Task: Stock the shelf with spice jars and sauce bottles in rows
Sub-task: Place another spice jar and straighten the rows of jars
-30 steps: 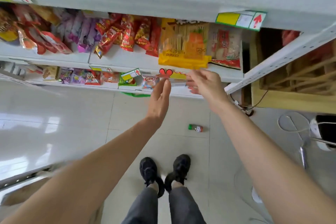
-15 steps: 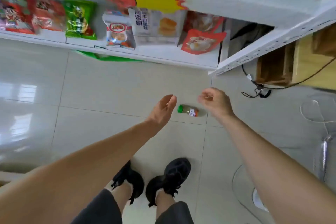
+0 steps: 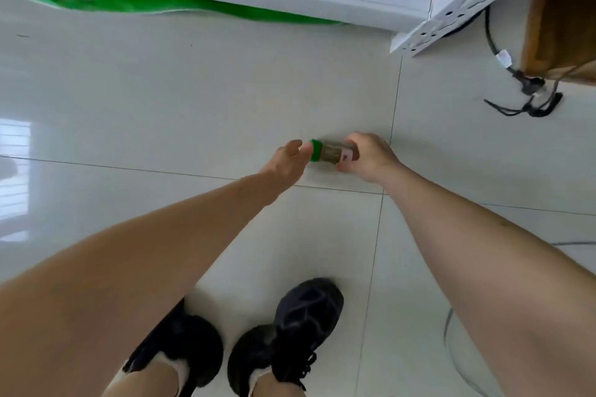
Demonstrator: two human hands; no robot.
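Right hand (image 3: 367, 158) grips jar (image 3: 329, 153) lying on floor (image 3: 193, 100); left hand (image 3: 287, 158) open, touching cap (shelving not yet begun).

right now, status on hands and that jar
Right hand grips spice jar lying on floor. Left hand open at its green cap. Nothing blocking.

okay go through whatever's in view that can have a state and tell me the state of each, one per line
Small clear spice jar with green cap: lying on its side on the tiled floor, cap pointing left.
Right hand: fingers curled round the jar's base end, gripping it.
Left hand: fingers straight, fingertips at the green cap.
Black lace-up shoes: on the person's feet, standing on the floor.
Black cable: loose, bunched on the floor beside the white shelf frame.
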